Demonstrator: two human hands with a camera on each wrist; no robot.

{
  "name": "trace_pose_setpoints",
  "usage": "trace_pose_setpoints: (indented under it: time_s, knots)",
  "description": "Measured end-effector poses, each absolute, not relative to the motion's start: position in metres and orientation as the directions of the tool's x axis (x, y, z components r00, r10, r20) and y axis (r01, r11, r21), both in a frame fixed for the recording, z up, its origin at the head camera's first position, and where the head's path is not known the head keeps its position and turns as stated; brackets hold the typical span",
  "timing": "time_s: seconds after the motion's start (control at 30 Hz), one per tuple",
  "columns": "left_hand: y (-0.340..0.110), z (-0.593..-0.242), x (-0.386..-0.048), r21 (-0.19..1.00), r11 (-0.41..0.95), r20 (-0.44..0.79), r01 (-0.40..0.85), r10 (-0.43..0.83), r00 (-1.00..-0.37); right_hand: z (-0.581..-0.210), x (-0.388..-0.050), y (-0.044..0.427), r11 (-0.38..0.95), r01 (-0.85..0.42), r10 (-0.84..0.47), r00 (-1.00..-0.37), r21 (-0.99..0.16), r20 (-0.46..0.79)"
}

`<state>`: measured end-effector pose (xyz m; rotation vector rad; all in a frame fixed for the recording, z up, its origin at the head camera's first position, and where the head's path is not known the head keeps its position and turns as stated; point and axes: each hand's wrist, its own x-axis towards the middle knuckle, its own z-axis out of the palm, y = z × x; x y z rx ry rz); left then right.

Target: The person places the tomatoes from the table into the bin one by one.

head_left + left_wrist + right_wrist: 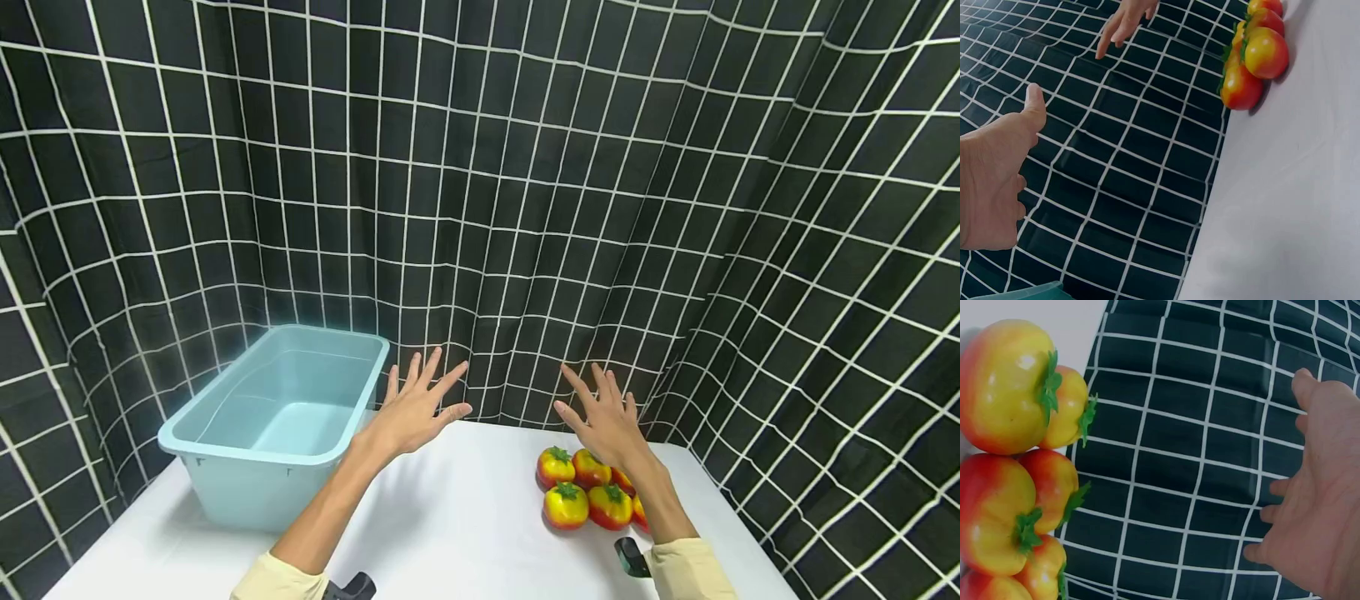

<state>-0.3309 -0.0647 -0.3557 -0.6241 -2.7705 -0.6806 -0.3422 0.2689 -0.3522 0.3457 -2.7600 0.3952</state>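
Both hands are raised with fingers spread and hold nothing. The left hand (412, 410) is just right of a light blue plastic tub (180, 446); in the left wrist view the left hand (999, 175) shows its thumb extended. Behind and above a cluster of red-yellow fruits with green leafy tops (566, 506) is the right hand (609, 425), its forearm covering part of the cluster. The right wrist view has the fruits (1004, 387) at left and the right hand (1329, 494) at right, apart from them. Inside the tub, the visible floor is bare.
A white table surface (457, 517) lies under the tub and fruits. Black curtains with a white grid (480, 208) stand behind and at both sides. Dark bands are at both wrists, by the cream sleeves (281, 579).
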Motion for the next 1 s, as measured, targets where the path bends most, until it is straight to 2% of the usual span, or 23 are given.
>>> trace_pose_setpoints:
  time_s: [0.3, 0.63, 1.0]
  knots:
    - [-0.071, -0.358, -0.324, 0.398, 0.794, 0.368, 0.460, 0.321, -0.873, -0.351, -0.339, 0.274, 0.920, -0.299, -0.204, -0.917, -0.255, 0.342]
    - [-0.095, -0.353, -0.311, 0.401, 0.744, 0.428, 0.535, 0.365, -0.827, -0.346, -0.324, 0.291, 0.895, -0.279, -0.184, -0.942, -0.348, 0.281]
    - [-0.145, -0.349, -0.277, 0.294, 0.820, 0.403, 0.490, 0.358, -0.842, -0.347, -0.318, 0.335, 0.879, -0.254, -0.165, -0.956, -0.404, 0.242]
